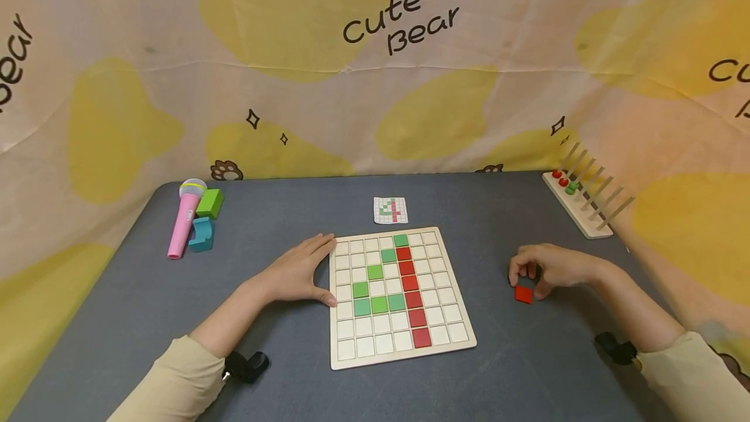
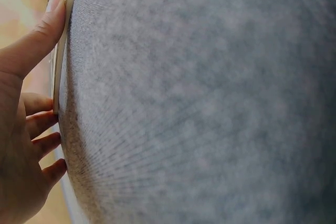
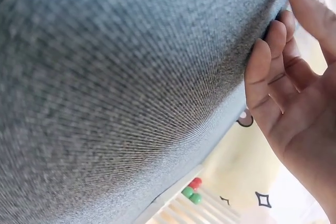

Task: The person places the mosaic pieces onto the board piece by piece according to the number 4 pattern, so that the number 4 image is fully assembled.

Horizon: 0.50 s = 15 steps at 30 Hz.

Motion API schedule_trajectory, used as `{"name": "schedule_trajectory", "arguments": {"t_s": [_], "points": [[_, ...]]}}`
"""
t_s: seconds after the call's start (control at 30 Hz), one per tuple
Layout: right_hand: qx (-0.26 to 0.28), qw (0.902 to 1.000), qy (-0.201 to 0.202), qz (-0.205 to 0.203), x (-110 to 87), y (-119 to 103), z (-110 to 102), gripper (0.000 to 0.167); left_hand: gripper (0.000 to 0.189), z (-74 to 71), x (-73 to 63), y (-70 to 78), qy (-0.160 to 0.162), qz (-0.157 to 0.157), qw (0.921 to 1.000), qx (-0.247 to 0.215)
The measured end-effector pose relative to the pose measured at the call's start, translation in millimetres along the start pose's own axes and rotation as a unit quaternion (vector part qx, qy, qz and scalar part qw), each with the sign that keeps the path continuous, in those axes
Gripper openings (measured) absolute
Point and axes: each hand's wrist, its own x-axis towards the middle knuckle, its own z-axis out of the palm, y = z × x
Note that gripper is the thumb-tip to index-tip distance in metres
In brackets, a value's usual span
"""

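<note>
A white-squared wooden grid board [image 1: 363, 346] lies on the table, bearing several green tiles [image 1: 379, 305] in a bent line and a column of red tiles [image 1: 413, 299]. My left hand [image 1: 297, 272] rests at its left edge, fingers spread, with thumb and fingertips touching the rim. In the left wrist view the thumb [image 2: 47, 27] lies against the board's side. To the right of the board, my right hand [image 1: 553, 269] pinches a loose red square tile [image 1: 523, 295] low over the table between thumb and forefinger. Only a sliver of that tile shows in the right wrist view.
Behind the board lies a small printed pattern card [image 1: 390, 210]. At the back left are a pink toy microphone [image 1: 184, 220], a green block [image 1: 209, 203] and a teal arch block [image 1: 202, 234]. A peg rack [image 1: 577, 204] with red and green beads stands at the back right.
</note>
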Motion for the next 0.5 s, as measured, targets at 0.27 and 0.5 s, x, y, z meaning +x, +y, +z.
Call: {"name": "schedule_trajectory", "arguments": {"t_s": [0.27, 0.5], "points": [[-0.015, 0.9996, 0.021, 0.007, 3.4, 0.6, 2.0, 0.035, 0.122, 1.0, 0.9, -1.0, -0.005, -0.005, 1.0, 0.0], [0.011, 0.9993, 0.03, 0.016, 7.8, -3.9, 1.4, 0.029, 0.122, 0.7, 0.6, -1.0, -0.003, 0.0, 1.0, 0.002]]}}
